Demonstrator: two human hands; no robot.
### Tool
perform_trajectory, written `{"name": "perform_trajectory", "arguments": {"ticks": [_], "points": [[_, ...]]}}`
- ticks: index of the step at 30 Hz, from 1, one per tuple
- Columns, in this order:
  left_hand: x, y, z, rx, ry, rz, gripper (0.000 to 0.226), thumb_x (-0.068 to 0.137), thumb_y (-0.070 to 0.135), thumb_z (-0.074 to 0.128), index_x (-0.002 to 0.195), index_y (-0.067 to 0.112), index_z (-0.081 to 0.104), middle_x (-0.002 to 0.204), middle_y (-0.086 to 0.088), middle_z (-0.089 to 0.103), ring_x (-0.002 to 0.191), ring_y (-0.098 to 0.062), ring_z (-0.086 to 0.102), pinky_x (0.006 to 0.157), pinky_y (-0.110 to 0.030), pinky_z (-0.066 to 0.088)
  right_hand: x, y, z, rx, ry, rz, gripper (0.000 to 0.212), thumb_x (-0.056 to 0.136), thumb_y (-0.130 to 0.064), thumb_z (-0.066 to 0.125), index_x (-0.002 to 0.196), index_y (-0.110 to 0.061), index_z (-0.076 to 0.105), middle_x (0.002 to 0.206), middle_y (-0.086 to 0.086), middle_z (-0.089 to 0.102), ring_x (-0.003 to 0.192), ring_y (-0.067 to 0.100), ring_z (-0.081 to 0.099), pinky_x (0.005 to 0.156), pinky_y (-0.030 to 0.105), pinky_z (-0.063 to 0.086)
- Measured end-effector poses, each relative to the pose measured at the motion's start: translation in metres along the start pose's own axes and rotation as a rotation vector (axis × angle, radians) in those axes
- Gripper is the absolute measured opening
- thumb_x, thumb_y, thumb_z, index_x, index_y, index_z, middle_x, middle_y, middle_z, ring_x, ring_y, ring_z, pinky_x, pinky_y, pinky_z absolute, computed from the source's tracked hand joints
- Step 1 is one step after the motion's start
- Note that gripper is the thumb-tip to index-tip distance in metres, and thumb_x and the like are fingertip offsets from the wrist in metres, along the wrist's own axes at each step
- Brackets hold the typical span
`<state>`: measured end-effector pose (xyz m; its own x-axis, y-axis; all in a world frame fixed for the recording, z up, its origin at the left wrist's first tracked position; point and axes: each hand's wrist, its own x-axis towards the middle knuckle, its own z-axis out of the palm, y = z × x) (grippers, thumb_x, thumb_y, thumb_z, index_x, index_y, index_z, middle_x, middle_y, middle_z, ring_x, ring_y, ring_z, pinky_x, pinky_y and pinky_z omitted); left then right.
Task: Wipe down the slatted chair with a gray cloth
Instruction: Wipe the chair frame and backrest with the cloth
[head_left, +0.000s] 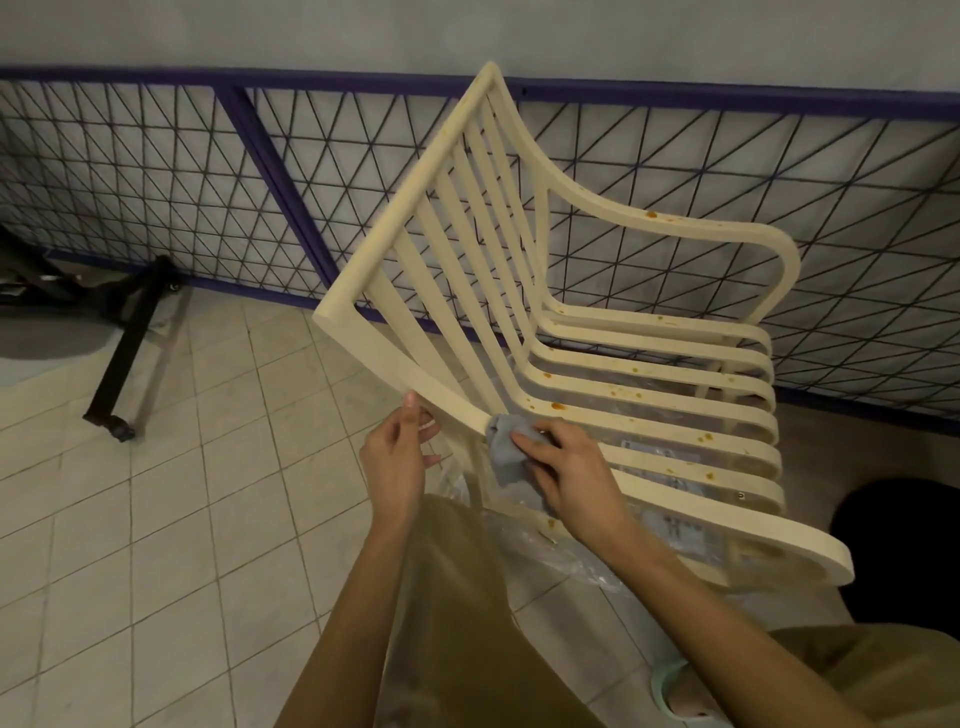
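A cream slatted chair (597, 332) stands in front of me, its seat and arms dotted with orange-brown stains. My right hand (566, 467) presses a crumpled gray cloth (501, 449) against the near side rail where the backrest meets the seat. My left hand (397, 457) grips the same near rail just to the left of the cloth, thumb on top. The far armrest curves up at the right.
A purple-framed wire mesh fence (208, 171) runs behind the chair. A black wheeled stand (124, 353) sits on the tiled floor (156, 519) at the left. Clear plastic wrap (561, 551) lies under the chair. My khaki trouser legs (457, 613) fill the bottom.
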<state>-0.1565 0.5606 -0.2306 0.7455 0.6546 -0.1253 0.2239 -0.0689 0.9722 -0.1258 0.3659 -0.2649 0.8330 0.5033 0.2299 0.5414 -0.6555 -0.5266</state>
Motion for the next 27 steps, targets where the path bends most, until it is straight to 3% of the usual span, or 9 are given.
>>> {"name": "perform_trajectory", "arguments": {"ticks": [3, 8, 12, 16, 18, 21, 24, 25, 27], "points": [[0.003, 0.004, -0.004, -0.029, -0.036, -0.04, 0.049, 0.098, 0.048, 0.039, 0.111, 0.011, 0.068, 0.102, -0.003, 0.072, 0.092, -0.014, 0.07, 0.067, -0.032, 0.06, 0.027, -0.023, -0.002, 0.056, 0.005, -0.056, 0.034, 0.093, -0.018, 0.06, 0.126, -0.024, 0.062, 0.12, 0.004, 0.057, 0.108, 0.02, 0.051, 0.092, 0.028, 0.047], [0.006, 0.013, -0.014, 0.004, -0.135, -0.004, 0.03, 0.102, 0.034, 0.041, 0.105, 0.022, 0.068, 0.105, -0.005, 0.071, 0.093, -0.016, 0.069, 0.068, -0.032, 0.059, 0.056, -0.057, -0.004, 0.192, 0.015, -0.083, 0.032, 0.096, -0.02, 0.055, 0.128, -0.022, 0.06, 0.121, 0.002, 0.052, 0.109, 0.012, 0.05, 0.096, 0.016, 0.039], [0.013, 0.028, -0.025, -0.039, -0.063, 0.105, 0.023, 0.1, 0.026, 0.048, 0.111, 0.017, 0.066, 0.106, -0.001, 0.07, 0.098, -0.019, 0.066, 0.076, -0.037, 0.059, 0.064, -0.071, -0.003, 0.242, 0.021, -0.13, 0.036, 0.097, -0.026, 0.052, 0.133, -0.023, 0.053, 0.127, -0.002, 0.041, 0.101, 0.003, 0.047, 0.088, 0.015, 0.045], [0.019, 0.049, -0.036, -0.071, 0.048, 0.201, 0.025, 0.097, 0.026, 0.053, 0.117, 0.015, 0.063, 0.107, 0.005, 0.07, 0.099, -0.013, 0.066, 0.081, -0.036, 0.056, 0.058, -0.054, 0.004, 0.145, 0.0, -0.099, 0.034, 0.096, -0.026, 0.054, 0.13, -0.026, 0.055, 0.126, -0.005, 0.044, 0.099, 0.009, 0.056, 0.082, 0.01, 0.041], [0.021, 0.059, -0.041, -0.092, 0.091, 0.246, 0.03, 0.096, 0.027, 0.055, 0.123, 0.015, 0.061, 0.109, 0.004, 0.069, 0.101, -0.013, 0.066, 0.081, -0.034, 0.056, 0.058, -0.049, 0.006, 0.163, -0.002, -0.046, 0.031, 0.096, -0.027, 0.052, 0.127, -0.024, 0.057, 0.123, -0.003, 0.047, 0.1, 0.014, 0.057, 0.084, 0.018, 0.044], [0.027, 0.073, -0.045, -0.137, 0.139, 0.274, 0.031, 0.095, 0.026, 0.057, 0.124, 0.016, 0.06, 0.111, 0.003, 0.068, 0.1, -0.016, 0.066, 0.076, -0.035, 0.058, 0.065, -0.059, 0.008, 0.138, 0.11, -0.193, 0.022, 0.098, -0.04, 0.042, 0.114, -0.032, 0.054, 0.109, -0.005, 0.056, 0.092, 0.007, 0.059, 0.084, 0.034, 0.052], [0.029, 0.076, -0.047, -0.137, 0.133, 0.282, 0.024, 0.095, 0.023, 0.058, 0.118, 0.019, 0.062, 0.108, 0.001, 0.069, 0.095, -0.016, 0.068, 0.069, -0.033, 0.058, 0.083, -0.091, -0.005, 0.132, 0.12, -0.225, 0.037, 0.094, -0.036, 0.045, 0.117, -0.015, 0.064, 0.114, 0.003, 0.057, 0.091, 0.001, 0.052, 0.084, 0.016, 0.041], [0.029, 0.075, -0.047, -0.127, 0.128, 0.277, 0.024, 0.094, 0.022, 0.059, 0.118, 0.019, 0.062, 0.108, 0.001, 0.069, 0.095, -0.015, 0.068, 0.069, -0.033, 0.059, 0.086, -0.099, -0.01, 0.154, 0.12, -0.219, 0.038, 0.09, -0.031, 0.051, 0.115, -0.006, 0.066, 0.113, 0.011, 0.058, 0.091, 0.006, 0.053, 0.081, 0.013, 0.038], [0.027, 0.071, -0.048, -0.115, 0.106, 0.263, 0.026, 0.093, 0.02, 0.061, 0.119, 0.017, 0.062, 0.109, 0.0, 0.069, 0.096, -0.014, 0.068, 0.071, -0.033, 0.059, 0.087, -0.104, -0.016, 0.211, 0.059, -0.186, 0.035, 0.091, -0.025, 0.053, 0.119, -0.006, 0.064, 0.119, 0.013, 0.056, 0.098, 0.013, 0.055, 0.081, 0.016, 0.04]]}}
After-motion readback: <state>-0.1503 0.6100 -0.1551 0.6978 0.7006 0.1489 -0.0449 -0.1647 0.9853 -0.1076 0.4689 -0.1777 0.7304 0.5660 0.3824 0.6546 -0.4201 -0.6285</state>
